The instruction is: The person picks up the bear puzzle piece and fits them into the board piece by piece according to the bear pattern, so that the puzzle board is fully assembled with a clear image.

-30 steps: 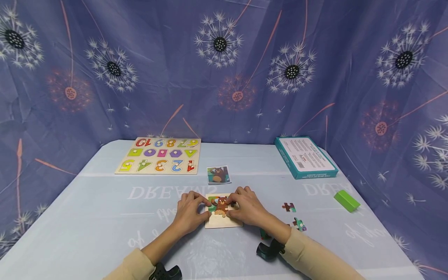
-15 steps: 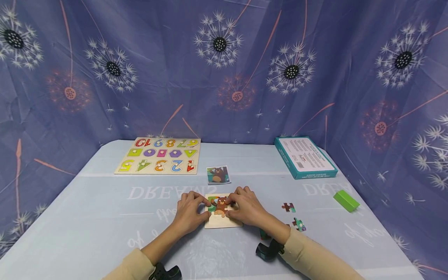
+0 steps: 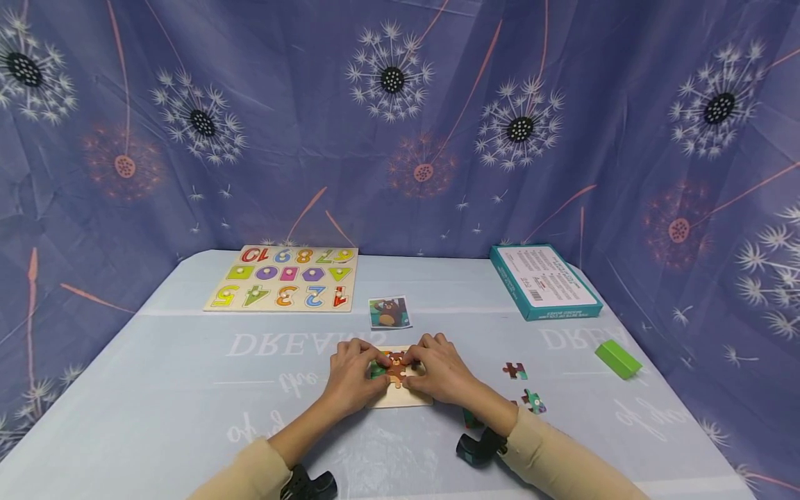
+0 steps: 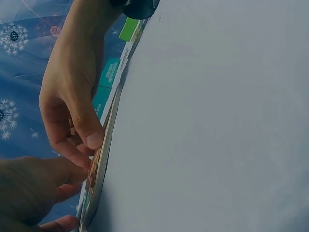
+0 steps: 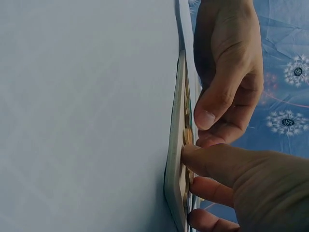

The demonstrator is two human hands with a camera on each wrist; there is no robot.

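While the bench (image 3: 156,396) carries the board (image 3: 403,400), the left hand (image 3: 353,375) and right hand (image 3: 442,371) touch its bear puzzle (image 3: 397,367) from both sides, pinching or not I cannot tell; probably light, stiff, best held by its edges.

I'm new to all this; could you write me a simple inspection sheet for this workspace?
Surface: pale table printed with lettering.
Job's things: bear jigsaw board, partly filled; loose jigsaw pieces to its right; bear picture card beyond it.
Clutter: number-and-shape puzzle board, teal box, green block.
Hands: left hand and right hand both touch the jigsaw.
Cables: nothing seen.
Surroundings: blue-purple dandelion-print curtain.
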